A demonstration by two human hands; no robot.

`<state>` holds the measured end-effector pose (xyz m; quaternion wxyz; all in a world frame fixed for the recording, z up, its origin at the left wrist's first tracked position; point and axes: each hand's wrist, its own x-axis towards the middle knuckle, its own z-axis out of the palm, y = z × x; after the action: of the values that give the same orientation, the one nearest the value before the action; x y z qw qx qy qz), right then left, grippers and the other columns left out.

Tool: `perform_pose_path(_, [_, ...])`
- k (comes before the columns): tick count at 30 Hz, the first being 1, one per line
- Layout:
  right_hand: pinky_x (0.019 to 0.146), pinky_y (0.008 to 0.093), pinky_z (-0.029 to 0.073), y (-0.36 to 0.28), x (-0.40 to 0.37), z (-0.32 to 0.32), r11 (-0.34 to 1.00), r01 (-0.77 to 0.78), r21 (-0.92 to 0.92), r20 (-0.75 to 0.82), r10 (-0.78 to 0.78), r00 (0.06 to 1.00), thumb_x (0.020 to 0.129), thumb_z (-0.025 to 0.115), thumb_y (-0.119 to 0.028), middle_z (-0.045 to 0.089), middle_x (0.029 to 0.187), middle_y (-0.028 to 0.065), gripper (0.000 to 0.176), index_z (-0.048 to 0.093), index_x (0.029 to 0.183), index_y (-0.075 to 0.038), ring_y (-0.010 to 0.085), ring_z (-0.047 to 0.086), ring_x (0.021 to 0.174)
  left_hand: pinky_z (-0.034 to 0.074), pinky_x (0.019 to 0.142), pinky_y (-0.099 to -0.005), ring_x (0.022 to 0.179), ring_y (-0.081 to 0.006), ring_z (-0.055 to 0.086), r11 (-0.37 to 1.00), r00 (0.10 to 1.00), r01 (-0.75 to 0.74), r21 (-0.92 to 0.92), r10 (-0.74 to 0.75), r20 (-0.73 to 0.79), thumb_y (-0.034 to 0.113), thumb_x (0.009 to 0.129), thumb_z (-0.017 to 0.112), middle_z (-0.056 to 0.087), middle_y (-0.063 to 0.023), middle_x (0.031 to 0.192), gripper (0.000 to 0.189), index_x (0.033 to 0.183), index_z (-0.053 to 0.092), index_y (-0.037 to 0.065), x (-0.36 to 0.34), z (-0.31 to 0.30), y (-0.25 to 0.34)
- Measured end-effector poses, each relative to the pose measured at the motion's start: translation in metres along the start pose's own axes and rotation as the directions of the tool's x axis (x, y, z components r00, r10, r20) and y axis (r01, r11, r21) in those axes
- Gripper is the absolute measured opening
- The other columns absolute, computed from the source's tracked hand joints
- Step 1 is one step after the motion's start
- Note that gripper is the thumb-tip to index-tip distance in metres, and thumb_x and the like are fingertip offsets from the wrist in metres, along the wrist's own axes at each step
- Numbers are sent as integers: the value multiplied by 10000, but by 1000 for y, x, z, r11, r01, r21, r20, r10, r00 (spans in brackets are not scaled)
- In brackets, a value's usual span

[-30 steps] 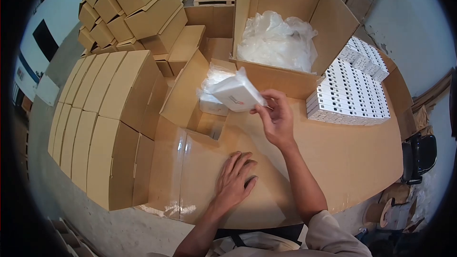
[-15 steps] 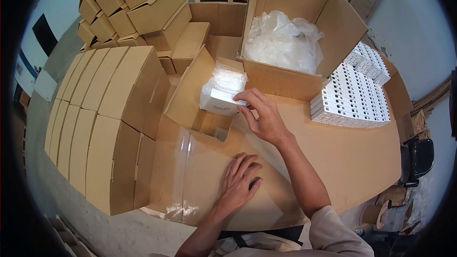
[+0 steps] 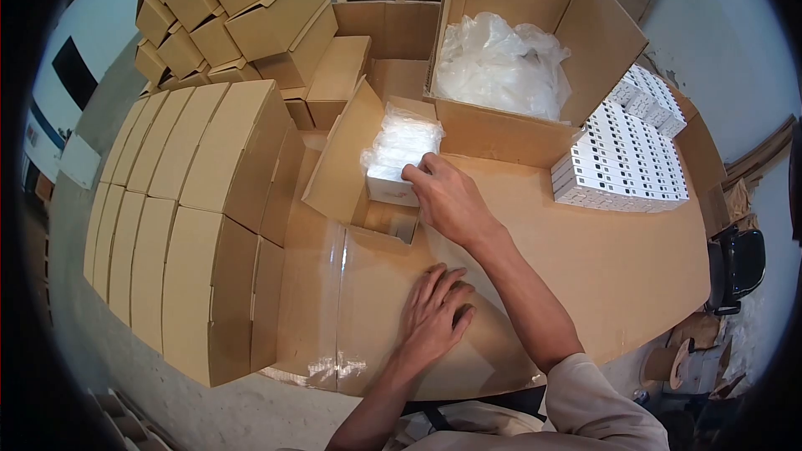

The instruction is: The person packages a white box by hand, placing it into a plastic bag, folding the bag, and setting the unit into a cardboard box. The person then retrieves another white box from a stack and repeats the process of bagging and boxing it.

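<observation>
Two hands are at work over a cardboard-covered table (image 3: pixel 585 267): the right hand (image 3: pixel 449 198) has its fingers curled down over the near edge of a plastic-wrapped white packet (image 3: pixel 399 154), gripping it where it sits inside a small open carton (image 3: pixel 338 167). The left hand (image 3: pixel 436 316) lies flat and spread, palm down, on the table, holding nothing. Behind stands a big open box (image 3: pixel 501 129) of plastic bags (image 3: pixel 501 67), with stacked white boxes (image 3: pixel 622 159) just right of it and rows of closed cartons (image 3: pixel 192 192) on the left.
</observation>
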<state>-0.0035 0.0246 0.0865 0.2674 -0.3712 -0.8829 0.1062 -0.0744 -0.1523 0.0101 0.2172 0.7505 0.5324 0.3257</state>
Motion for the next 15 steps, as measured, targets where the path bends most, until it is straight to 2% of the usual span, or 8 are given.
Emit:
perform_pose_path(3, [760,478,534,0,4,1,999,-10,-33,29,11,1000,901,615,-22,608,953,165,141,642,1039,-32,373,641,891,351,1153,-492,1379,-364,426,1000,1000,0,-16,0,-3,219,900,701,551,-106,1394,296,1155,666,75,-1,1,-1])
perform_pose_path(9, [772,469,541,0,2,6,998,-10,-64,-26,8,1000,901,624,-36,607,959,162,113,665,1005,-23,369,645,887,353,1150,-493,1374,-363,432,1000,1000,-1,1,1,12,223,901,700,557,-107,1387,290,1146,673,71,1,0,0])
perform_pose_path(15, [812,456,542,6,0,6,998,-54,33,9,54,999,896,649,-51,606,1000,154,149,691,1038,-32,359,643,954,358,1145,-493,1365,-361,440,1000,1000,4,6,-4,2,224,901,699,558,-107,1386,294,1150,672,70,0,3,-1])
